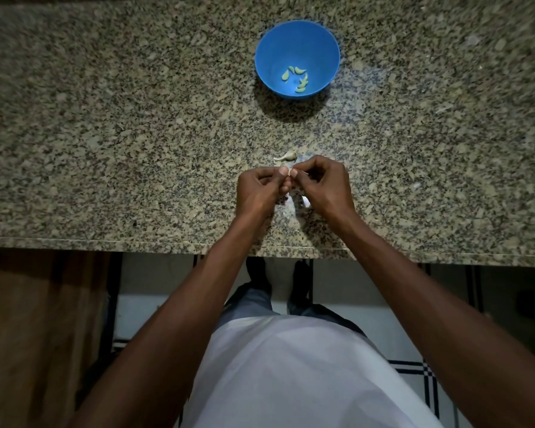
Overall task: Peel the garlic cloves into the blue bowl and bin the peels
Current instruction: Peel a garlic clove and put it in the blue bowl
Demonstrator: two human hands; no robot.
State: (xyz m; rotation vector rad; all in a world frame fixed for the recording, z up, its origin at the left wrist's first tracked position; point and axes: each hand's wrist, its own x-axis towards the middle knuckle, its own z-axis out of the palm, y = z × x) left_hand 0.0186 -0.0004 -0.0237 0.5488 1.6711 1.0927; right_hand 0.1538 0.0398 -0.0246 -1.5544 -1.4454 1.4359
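Note:
The blue bowl [297, 35] stands on the granite counter [105, 134] and holds several peeled garlic cloves [300, 80]. Nearer to me, my left hand [258, 189] and my right hand [322, 183] meet fingertip to fingertip and pinch a small garlic clove between them; the clove is almost wholly hidden by my thumbs. An unpeeled clove [287, 156] lies on the counter just beyond my hands. Thin pale peels [291, 208] lie on the counter under my hands.
The counter's front edge [136, 244] runs across below my hands. Below it I see a tiled floor, my feet and a wooden cabinet front [37, 335] at the left. No bin is in view.

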